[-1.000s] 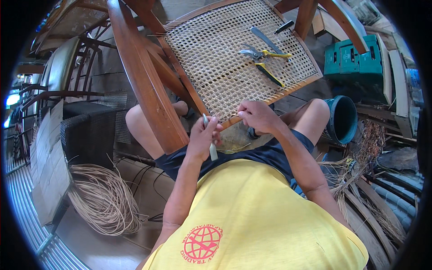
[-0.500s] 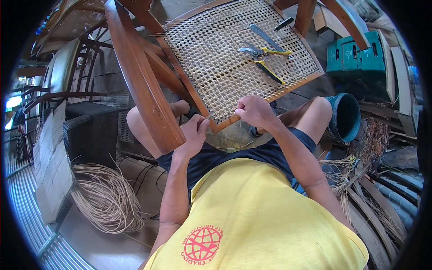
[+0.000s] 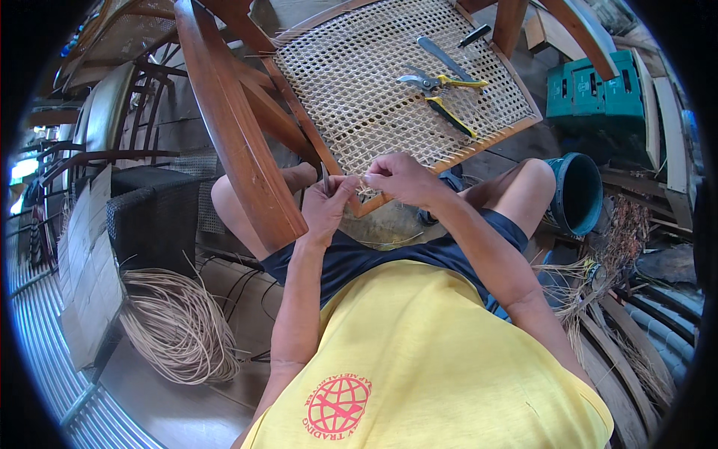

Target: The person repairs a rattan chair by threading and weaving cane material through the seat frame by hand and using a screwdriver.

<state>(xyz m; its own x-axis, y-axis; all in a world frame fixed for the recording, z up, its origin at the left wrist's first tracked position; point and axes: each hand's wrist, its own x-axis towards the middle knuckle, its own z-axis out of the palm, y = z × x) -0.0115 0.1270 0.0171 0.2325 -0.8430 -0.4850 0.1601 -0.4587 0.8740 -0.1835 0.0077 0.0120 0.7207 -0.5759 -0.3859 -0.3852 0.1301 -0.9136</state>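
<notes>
Over the near corner of a chair seat of woven cane (image 3: 374, 82) in a wooden frame, my two hands are close together. My left hand (image 3: 329, 206) is closed, with a slim greyish tool (image 3: 324, 178) sticking up from it; its kind is not clear. Its thumb and forefinger meet near a pale cane strand (image 3: 364, 182). My right hand (image 3: 407, 179) pinches at this strand from the right, knuckles up. On the weave lie pruning shears (image 3: 437, 81) with yellow and black handles, a flat grey tool (image 3: 443, 58) and a short black-handled tool (image 3: 474, 35).
A chair arm of brown wood (image 3: 239, 135) slants past my left hand. A coil of cane (image 3: 179, 325) lies at lower left beside a dark woven panel (image 3: 153, 217). To the right are a teal bucket (image 3: 580, 194), a green crate (image 3: 594, 93) and loose fibres (image 3: 576, 277).
My right hand has moved left, and the two hands now meet over the seat's corner. My left hand has turned, and the slim tool now points up from it.
</notes>
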